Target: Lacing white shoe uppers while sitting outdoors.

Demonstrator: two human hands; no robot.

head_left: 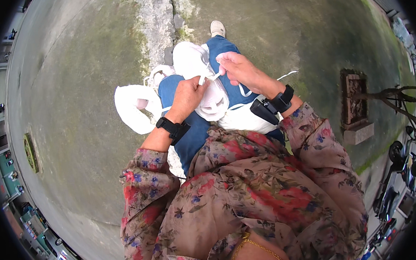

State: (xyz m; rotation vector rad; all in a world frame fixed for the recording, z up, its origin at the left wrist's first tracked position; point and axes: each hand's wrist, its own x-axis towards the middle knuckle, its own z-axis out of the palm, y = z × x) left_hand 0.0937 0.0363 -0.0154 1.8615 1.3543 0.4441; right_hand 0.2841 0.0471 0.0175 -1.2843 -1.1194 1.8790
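Observation:
Over my lap, on blue trousers [189, 139], lies a soft white item [189, 59] with a pinkish-white folded part [213, 103] below it. Its exact kind is hard to tell. A white cord [213, 77] runs between my hands above it. My left hand [189, 97] is closed, pinching the cord on its side. The fingers of my right hand [239, 71] are closed on the cord too, at the upper right. Beside my left knee hangs a rounded white piece [125, 106] with an opening. Another white piece [246, 120] lies under my right wrist.
A loose white cord end [288, 74] sticks out past my right wrist. The ground [91, 89] is mossy concrete with a pale cracked strip [156, 19]. At right are a brick-edged planter [356, 102] with a bare trunk and parked motorbikes [392, 180]. A vehicle [63, 253] stands at far left.

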